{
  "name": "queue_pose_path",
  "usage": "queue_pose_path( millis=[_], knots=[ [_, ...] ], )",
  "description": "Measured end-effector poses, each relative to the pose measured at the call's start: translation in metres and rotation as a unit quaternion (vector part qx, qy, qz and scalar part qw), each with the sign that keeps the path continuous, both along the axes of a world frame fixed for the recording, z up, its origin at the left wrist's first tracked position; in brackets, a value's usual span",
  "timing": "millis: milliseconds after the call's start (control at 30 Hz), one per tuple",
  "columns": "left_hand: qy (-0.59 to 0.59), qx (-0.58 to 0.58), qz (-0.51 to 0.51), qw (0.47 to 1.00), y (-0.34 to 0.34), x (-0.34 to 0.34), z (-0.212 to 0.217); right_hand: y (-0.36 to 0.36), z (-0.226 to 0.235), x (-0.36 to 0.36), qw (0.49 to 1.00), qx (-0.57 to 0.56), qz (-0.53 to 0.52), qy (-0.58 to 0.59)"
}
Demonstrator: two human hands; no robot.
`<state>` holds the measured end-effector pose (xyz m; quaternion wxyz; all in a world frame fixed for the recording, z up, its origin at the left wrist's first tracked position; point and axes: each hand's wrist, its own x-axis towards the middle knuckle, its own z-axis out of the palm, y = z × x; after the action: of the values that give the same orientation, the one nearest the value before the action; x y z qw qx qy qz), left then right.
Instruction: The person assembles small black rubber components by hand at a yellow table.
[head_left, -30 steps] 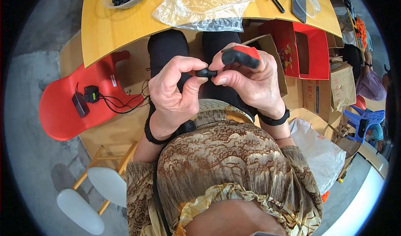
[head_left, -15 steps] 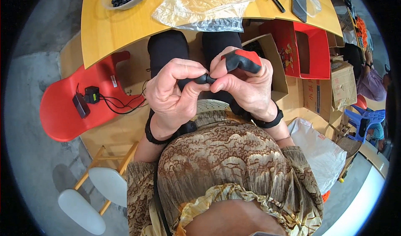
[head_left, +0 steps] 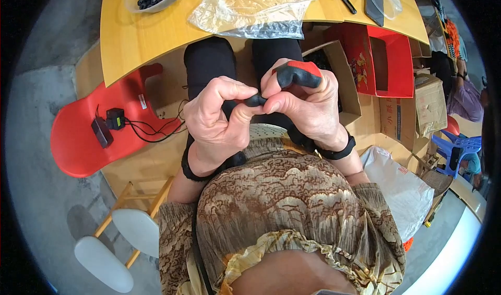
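Note:
Over my lap, my left hand (head_left: pixel 219 118) pinches a small, rounded black piece (head_left: pixel 254 101) between thumb and index finger. Against its right end, my right hand (head_left: pixel 305 104) is closed in a pinch, thumb below and fingers above. Fingertips cover much of the piece, so its full shape and any join are hidden. A black and red finger guard (head_left: pixel 300 74) is worn on a bent finger of my right hand. Ahead, a clear plastic bowl (head_left: pixel 172 1) on the table holds several small, round black pieces, some with a hole.
The yellow table (head_left: pixel 143 42) carries a clear plastic bag (head_left: pixel 250 10), a black pen-like tool (head_left: pixel 346 2) and a phone (head_left: pixel 373 7). A red chair (head_left: pixel 78 138) with cables stands left. Red and brown boxes (head_left: pixel 394 65) sit right. Another person's sleeve (head_left: pixel 464 102) shows far right.
Both hands stay close together over the lap. The right fingertips have shifted slightly, and less of the black piece between the two hands shows.

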<state>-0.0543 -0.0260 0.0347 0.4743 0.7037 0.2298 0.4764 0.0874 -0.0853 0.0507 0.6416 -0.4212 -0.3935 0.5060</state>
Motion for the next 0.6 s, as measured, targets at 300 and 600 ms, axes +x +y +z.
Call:
queue_pose_path(
  millis=[300, 600],
  knots=[
    [-0.021, -0.060, 0.007, 0.998, -0.007, 0.005, 0.001, -0.001, -0.004, 0.004, 0.999, -0.014, 0.027, 0.010],
    [-0.012, -0.035, 0.011, 0.999, -0.005, 0.008, -0.002, -0.001, -0.001, 0.003, 0.998, -0.044, 0.011, -0.033]
  ],
)
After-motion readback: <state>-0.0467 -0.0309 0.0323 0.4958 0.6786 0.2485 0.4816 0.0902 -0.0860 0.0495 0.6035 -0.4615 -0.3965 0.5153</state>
